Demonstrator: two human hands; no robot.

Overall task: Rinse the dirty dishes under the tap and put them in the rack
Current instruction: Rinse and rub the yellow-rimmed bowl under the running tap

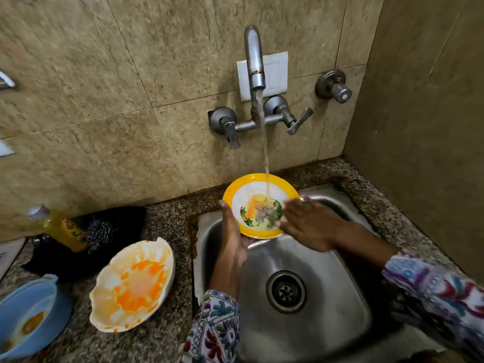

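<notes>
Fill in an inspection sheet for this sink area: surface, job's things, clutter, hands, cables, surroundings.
Surface: speckled granite counter around a steel sink.
Job's things: yellow-rimmed plate held over the sink under the running tap; stained white bowl and blue bowl wait on the counter; no rack seen.
Clutter: yellow bottle, scrubber.
Hands: left hand holds the plate's edge; right hand lies flat on it.
Cables: nothing seen.
Surroundings: tiled wall, white switch plate.

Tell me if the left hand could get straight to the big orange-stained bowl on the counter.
Probably not straight away: the left hand holds the yellow-rimmed plate under the tap. The orange-stained bowl sits uncovered on that side, with nothing between, so once freed the way looks open.
</notes>
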